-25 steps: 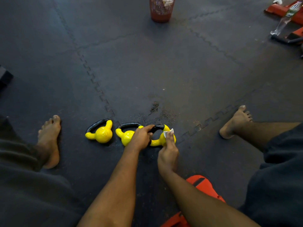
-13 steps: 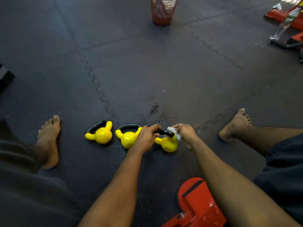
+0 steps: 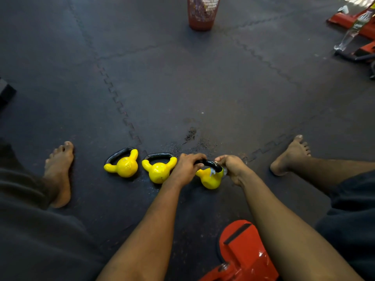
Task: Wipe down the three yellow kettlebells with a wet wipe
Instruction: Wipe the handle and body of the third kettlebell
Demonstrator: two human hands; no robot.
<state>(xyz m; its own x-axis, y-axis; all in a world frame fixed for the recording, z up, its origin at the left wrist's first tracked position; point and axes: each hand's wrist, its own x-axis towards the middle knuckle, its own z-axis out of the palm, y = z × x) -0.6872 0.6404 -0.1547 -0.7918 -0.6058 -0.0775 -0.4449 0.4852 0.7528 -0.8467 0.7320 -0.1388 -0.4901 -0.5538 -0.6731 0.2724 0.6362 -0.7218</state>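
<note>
Kettlebell (image 3: 210,179) on the right gets a wipe on the floor mat (image 3: 203,88).
The left hand (image 3: 185,169) clamps its fingers round the handle (image 3: 209,163), likely to steady it; the right hand (image 3: 233,169) pinches the wet wipe (image 3: 212,170) against it.

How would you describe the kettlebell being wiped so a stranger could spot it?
On the dark floor mat, between the person's left foot and right foot, three yellow kettlebells sit in a row. Take the right-end kettlebell. Unlike the middle kettlebell and left-end kettlebell, which no hand grips, the left hand grips its black handle and the right hand holds a white wipe against it.
</note>
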